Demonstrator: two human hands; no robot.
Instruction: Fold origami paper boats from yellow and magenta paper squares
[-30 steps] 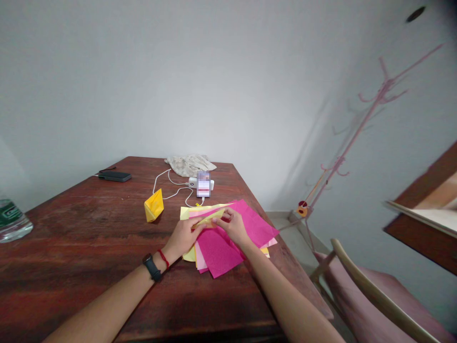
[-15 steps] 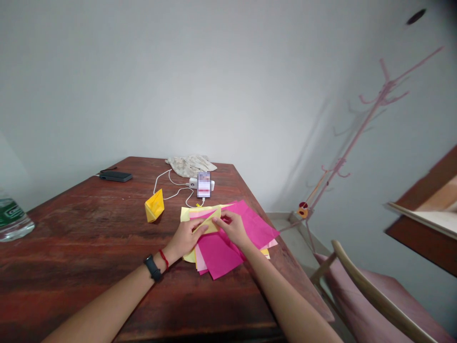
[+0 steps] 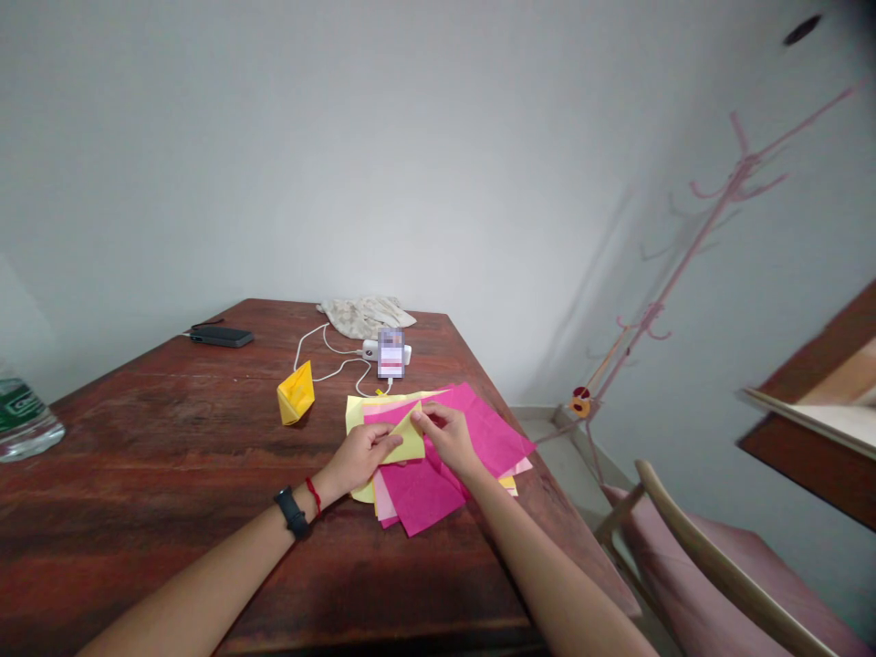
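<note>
A folded piece of pale yellow paper (image 3: 409, 443) is held between both hands, above a loose stack of coloured sheets. My left hand (image 3: 360, 453) pinches its left side, thumb on top. At its upper right corner, my right hand (image 3: 447, 432) grips with thumb and fingers. Beneath lie magenta paper (image 3: 425, 497) and, under that, pale pink and yellow sheets whose edges stick out. To the left stands a folded yellow paper piece (image 3: 297, 394) on the wooden table (image 3: 171, 474).
Behind the stack, a phone (image 3: 391, 354) leans on a white power bank (image 3: 370, 350) with white cables. A pale cloth (image 3: 366, 317) and a dark power bank (image 3: 222, 338) lie farther back. A water bottle (image 3: 26, 415) stands left; a chair (image 3: 712, 557) is at the right.
The pale yellow paper has tilted, so more of its face shows and its lower edge hangs lower. Both hands keep their hold and have barely shifted.
</note>
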